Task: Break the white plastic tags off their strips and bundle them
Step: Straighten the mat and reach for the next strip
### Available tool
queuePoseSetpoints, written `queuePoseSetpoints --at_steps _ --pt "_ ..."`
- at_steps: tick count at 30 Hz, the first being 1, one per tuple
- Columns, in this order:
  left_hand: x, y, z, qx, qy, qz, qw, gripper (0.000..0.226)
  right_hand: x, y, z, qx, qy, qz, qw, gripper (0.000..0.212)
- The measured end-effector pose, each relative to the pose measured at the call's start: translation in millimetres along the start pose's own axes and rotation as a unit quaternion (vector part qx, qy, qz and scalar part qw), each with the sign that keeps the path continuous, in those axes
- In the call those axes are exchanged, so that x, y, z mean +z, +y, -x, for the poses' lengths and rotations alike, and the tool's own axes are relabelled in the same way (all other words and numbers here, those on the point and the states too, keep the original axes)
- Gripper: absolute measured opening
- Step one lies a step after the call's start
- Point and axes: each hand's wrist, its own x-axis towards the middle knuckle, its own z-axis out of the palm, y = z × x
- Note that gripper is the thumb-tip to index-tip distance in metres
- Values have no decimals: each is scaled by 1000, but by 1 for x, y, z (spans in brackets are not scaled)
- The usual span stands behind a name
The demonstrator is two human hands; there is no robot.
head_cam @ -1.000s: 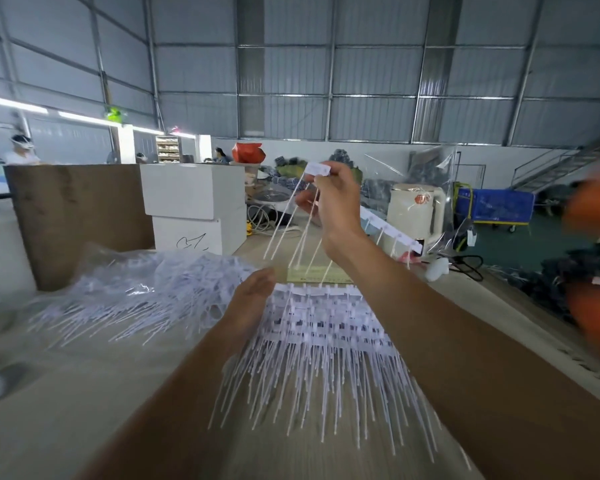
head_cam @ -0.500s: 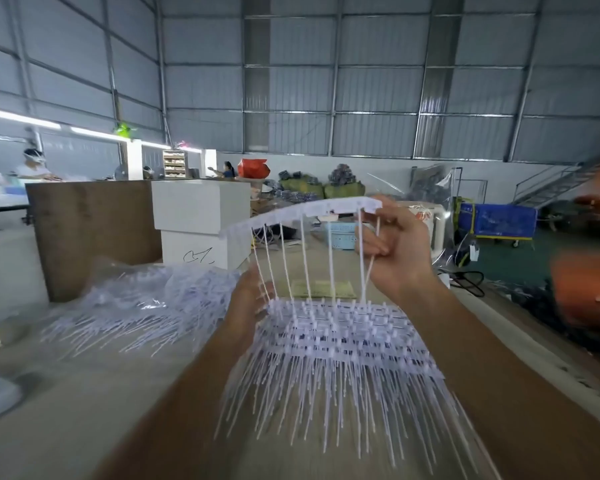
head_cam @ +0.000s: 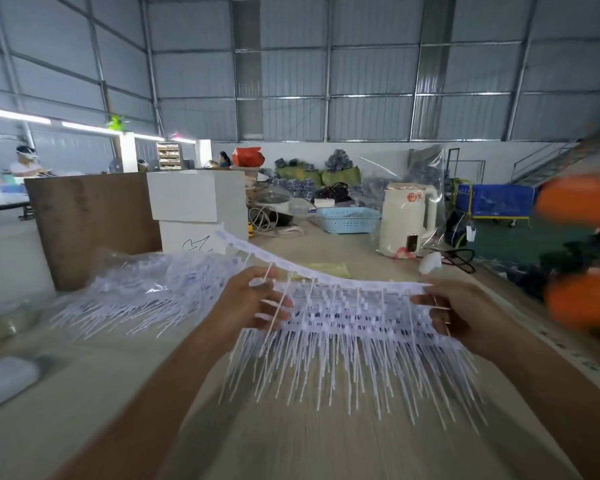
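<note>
I hold a white plastic strip (head_cam: 329, 277) with thin tags hanging from it, stretched between both hands just above the table. My left hand (head_cam: 253, 304) pinches tag stems near the strip's left part; the strip's left end sticks out past it. My right hand (head_cam: 454, 311) grips the strip's right end with fingers curled round the stems. Under them lies a stack of tag strips (head_cam: 343, 344) with their thin tails fanned toward me. A looser heap of white tags (head_cam: 142, 292) on clear plastic lies to the left.
On the table (head_cam: 84, 393) stand a brown cardboard sheet (head_cam: 90, 223), white boxes (head_cam: 194, 206), a blue basket (head_cam: 349, 220) and a cream kettle (head_cam: 407, 220). Blurred orange shapes (head_cam: 582, 251) hang at the right edge. People work far off at the back left.
The strip came down from chest height to just above the stack. My left hand rose off the stack and took hold of the strip; my right hand moved right and down.
</note>
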Motion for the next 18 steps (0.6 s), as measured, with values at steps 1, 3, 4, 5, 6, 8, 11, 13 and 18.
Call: queuePoseSetpoints --at_steps 1,3,4,5,6,8,11,13,18 --pt "-1 -5 8 -22 7 -27 999 14 -5 7 6 10 2 17 1000 16" --pt "-2 -12 24 -67 3 -91 994 12 -9 19 18 18 9 42 999 15" --pt "-2 -16 32 -84 -8 -127 988 18 -9 24 25 15 11 50 999 14" --pt "-1 -20 39 -92 -16 -174 980 26 -7 28 31 9 9 58 998 13" --pt "0 -24 45 -87 -8 -233 969 33 -4 32 37 3 3 70 998 12" --pt "2 -29 52 -40 49 -321 945 41 2 35 49 -9 -7 97 995 11" --pt "8 -31 52 -39 122 -150 980 38 8 35 58 -33 -15 90 995 7" --pt "8 -31 51 -104 110 23 988 37 8 35 61 -37 -11 74 997 5" --pt "-3 -40 53 -77 127 -310 939 48 2 38 62 -40 -5 69 997 2"
